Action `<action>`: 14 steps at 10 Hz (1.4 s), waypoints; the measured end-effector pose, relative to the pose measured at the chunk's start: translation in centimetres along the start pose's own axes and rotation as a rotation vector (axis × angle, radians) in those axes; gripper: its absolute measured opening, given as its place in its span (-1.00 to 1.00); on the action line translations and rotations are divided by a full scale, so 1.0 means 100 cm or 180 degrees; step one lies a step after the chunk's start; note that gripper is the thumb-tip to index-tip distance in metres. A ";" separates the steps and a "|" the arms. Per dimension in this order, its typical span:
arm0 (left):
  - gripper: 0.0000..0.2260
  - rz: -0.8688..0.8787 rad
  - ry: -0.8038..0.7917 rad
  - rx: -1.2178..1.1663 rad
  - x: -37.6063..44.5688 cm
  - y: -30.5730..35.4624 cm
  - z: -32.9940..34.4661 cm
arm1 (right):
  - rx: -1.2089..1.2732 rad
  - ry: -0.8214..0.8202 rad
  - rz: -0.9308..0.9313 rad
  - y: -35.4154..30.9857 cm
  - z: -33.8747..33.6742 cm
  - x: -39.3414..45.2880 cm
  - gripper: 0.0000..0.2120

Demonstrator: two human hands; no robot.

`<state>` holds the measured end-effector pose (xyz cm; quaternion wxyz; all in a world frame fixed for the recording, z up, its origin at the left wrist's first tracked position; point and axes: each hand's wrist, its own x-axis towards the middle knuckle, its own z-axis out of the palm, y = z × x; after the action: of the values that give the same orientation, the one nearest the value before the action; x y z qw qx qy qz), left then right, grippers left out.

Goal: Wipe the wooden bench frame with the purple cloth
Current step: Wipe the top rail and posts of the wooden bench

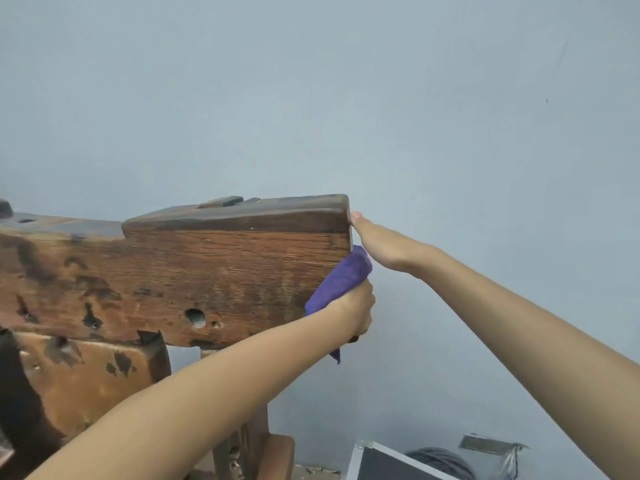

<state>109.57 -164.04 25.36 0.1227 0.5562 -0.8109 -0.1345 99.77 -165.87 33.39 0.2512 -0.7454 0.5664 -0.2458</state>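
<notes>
Two bare forearms reach forward from the bottom corners, one from each side. The left hand (355,311) has its fingers curled tight round one purple cloth (341,282), which is bunched in the fist; the upper part of the cloth presses against the right-hand end of the wooden bench frame (180,268), low on that end, and a small tail hangs out below the fist. Just above, the right hand (375,242) lies against the same end face near the top corner, thumb tip at the upper edge; its other fingers are hidden behind the wood, so how far they are bent cannot be told, and it has no cloth in it. The frame is one thick, dark-stained beam with a raised block on top, one round hole and several dark knots and gouges on its near face, resting on a carved leg (83,382) at the left and a post below the middle. On the floor at the bottom right stand one metal-edged case (384,462), one coil of grey cable (441,460) and a scrap of debris. Behind everything is a plain pale blue wall (381,98). No writing or brand can be read anywhere.
</notes>
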 end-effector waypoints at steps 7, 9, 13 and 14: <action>-0.60 -0.0776 0.0419 -0.0302 0.059 -0.051 -0.172 | 0.2565 0.0172 0.0140 0.078 0.013 0.104 -0.28; -0.61 -0.1266 0.0272 -0.0234 0.034 -0.098 -0.186 | 0.2549 0.0137 -0.0418 0.054 0.040 0.110 -0.36; -0.43 -0.0436 0.0470 0.0111 0.027 -0.048 -0.158 | 0.1569 0.0004 -0.1507 -0.035 -0.051 0.103 -0.53; -0.41 -0.0280 0.0535 0.0067 0.013 -0.054 -0.155 | 0.0295 -0.0469 -0.1363 -0.074 -0.038 0.095 -0.44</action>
<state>119.16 -168.40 38.01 0.1783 0.6018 -0.7739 -0.0841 104.88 -173.67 41.88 0.2678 -0.8522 0.3635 -0.2642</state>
